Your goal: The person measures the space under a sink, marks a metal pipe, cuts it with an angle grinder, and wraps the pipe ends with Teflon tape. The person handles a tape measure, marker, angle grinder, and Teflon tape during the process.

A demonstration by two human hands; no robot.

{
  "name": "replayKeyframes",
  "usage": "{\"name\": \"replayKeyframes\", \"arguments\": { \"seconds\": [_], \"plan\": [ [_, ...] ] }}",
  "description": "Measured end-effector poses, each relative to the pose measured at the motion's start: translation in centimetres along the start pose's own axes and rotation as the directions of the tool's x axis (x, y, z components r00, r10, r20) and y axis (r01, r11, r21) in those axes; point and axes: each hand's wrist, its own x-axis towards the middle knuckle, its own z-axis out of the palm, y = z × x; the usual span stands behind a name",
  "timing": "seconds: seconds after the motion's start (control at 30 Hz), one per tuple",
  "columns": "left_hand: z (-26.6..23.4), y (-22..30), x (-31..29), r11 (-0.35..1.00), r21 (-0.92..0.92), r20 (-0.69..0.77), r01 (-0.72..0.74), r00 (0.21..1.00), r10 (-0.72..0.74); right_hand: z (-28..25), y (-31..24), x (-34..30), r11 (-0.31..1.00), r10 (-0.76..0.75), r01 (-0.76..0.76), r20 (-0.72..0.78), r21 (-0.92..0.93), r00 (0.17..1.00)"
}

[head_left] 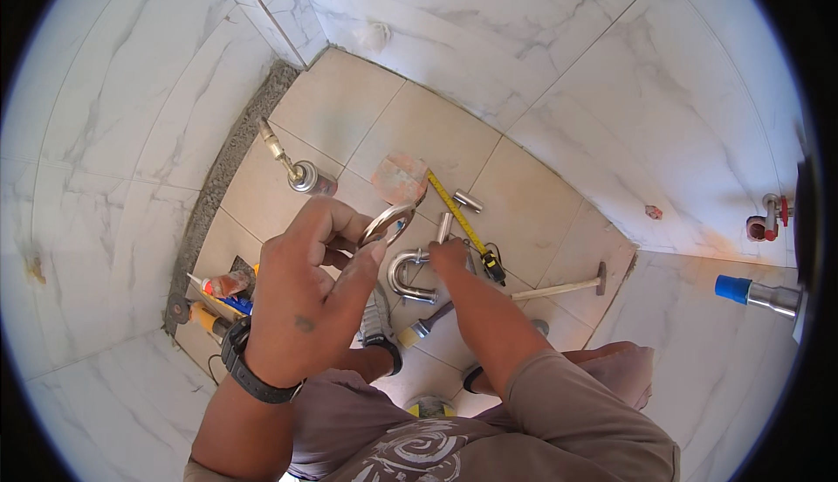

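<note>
Raised close in front, my left hand [316, 294] wears a black wristwatch [249, 364] and pinches a shiny chrome ring [388, 223] between thumb and fingers. Lower down, my right hand [449, 257] is closed at the end of a U-shaped chrome drain trap [401, 277]. Its fingertips are partly hidden, but they appear to grip the pipe. A short chrome tube [445, 226] sticks up just beyond these fingers, and whether it joins the trap I cannot tell. Another short chrome tube piece [469, 201] lies on the floor farther off.
A yellow tape measure [493, 268] lies extended beside a reddish tile piece [400, 178]. Around my feet are a paintbrush [423, 327], a hammer [559, 290], a gas torch [305, 176] and an angle grinder [202, 316]. A red-handled valve [772, 216] and blue-capped pipe [755, 294] project at right.
</note>
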Motion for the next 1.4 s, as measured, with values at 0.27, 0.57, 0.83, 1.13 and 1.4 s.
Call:
{"name": "replayKeyframes", "arguments": {
  "seconds": [0.27,0.57,0.83,1.13,1.4],
  "plan": [
    [0.7,-1.6,0.6,0.978,-0.207,0.030,-0.008,0.999,0.014,-8.4,-0.8,-7.2,0.837,-0.518,0.481,0.096,0.259,0.850],
    [3.2,0.1,0.2,0.645,-0.712,0.295,0.277,0.952,-0.083,-27.8,-5.7,-26.2,0.569,-0.772,0.780,-0.158,0.259,0.616],
    [6.6,4.7,-4.2,0.487,-0.811,0.446,0.325,0.881,0.155,-34.6,-1.6,-35.6,0.521,-0.822,0.851,-0.230,0.068,0.521],
    [4.2,9.7,-8.3,0.785,-0.615,0.454,0.080,0.849,0.269,-37.8,2.0,-39.8,0.387,-0.914,0.866,-0.259,-0.317,0.313],
    [3.9,10.2,-10.0,0.866,-0.501,0.496,0.005,0.821,0.282,-37.8,3.6,-40.0,0.330,-0.940,0.832,-0.240,-0.446,0.244]
  ]
}}
